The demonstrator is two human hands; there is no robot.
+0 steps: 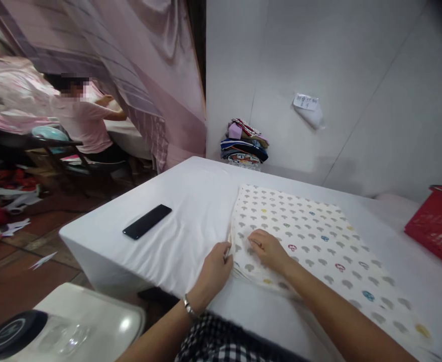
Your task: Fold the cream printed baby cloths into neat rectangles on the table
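Note:
A cream cloth [300, 236] printed with grey mushroom-like shapes and a few coloured ones lies spread on the white-covered table [191, 186]; it looks folded in layers at its left edge. My left hand [218, 264], with a metal bracelet at the wrist, is closed on the cloth's near left corner. My right hand [268, 249] rests on top of the cloth, a little in from that edge. Its fingers are curled together against the fabric, and what lies between them is hidden. Toward the table's left side lies a black phone [147, 221].
A red basket [437, 226] stands at the right. Folded fabrics [244, 143] are stacked beyond the table's far edge, by the wall. At lower left, a pale stool [104, 314] holds a black round-topped object [13, 332]. A person in pink [87, 123] sits beyond the curtain.

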